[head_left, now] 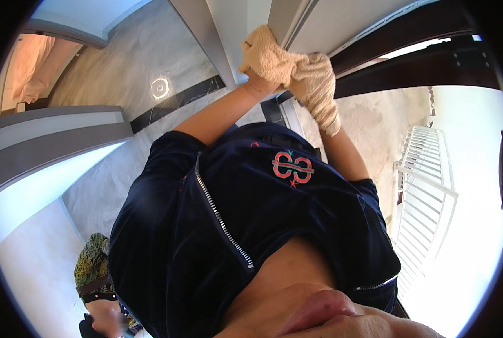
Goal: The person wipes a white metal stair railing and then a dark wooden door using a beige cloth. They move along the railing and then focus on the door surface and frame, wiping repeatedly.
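Tan, fluffy towel-like cloth covers both my hands at the edge of a grey door frame (288, 22). My left hand (267, 61) is bunched inside the cloth against the frame, with the bare wrist showing below it. Beside it, my right hand (314, 79) is wrapped in the same tan material, which runs down over the wrist in folds. The two covered hands touch or nearly touch. All fingers are hidden, so whether they grip the cloth or the frame does not show. Whether the covering is one cloth or a pair of gloves is unclear.
Dark brown beams (415, 70) cross at the upper right. Farther down stands a white metal railing (429, 194). To the left, a grey-trimmed doorway edge (54, 132) borders the shiny grey tiled floor (133, 62). Another person (96, 276) is at the lower left.
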The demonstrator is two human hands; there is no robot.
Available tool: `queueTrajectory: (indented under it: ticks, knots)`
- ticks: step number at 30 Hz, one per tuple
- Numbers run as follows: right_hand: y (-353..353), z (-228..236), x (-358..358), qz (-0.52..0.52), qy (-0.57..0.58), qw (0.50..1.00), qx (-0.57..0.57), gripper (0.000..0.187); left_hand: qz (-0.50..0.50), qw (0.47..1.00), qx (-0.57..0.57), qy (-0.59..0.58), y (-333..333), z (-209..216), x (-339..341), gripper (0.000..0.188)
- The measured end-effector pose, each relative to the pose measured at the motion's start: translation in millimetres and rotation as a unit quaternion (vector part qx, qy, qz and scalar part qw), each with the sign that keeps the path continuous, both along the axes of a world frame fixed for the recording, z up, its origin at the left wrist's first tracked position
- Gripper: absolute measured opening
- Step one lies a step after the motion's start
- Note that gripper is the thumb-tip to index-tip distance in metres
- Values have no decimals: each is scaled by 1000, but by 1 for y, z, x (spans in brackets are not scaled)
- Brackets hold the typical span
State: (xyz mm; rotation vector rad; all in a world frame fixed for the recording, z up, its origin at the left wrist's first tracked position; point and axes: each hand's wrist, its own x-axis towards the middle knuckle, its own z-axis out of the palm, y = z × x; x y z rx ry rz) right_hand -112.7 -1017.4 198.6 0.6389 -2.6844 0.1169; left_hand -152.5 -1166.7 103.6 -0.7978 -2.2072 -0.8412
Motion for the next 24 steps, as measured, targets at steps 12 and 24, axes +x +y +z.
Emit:
queueTrajectory:
  ticks: [12, 24]
  knots:
    - [-7, 38, 0, 17, 112, 991, -74, 31, -274, 885, 238, -292, -3, 3, -28, 56]
    - [-4, 75, 3, -4, 92, 983, -157, 46, -263, 883, 301, -246, -1, 69, -31, 45]
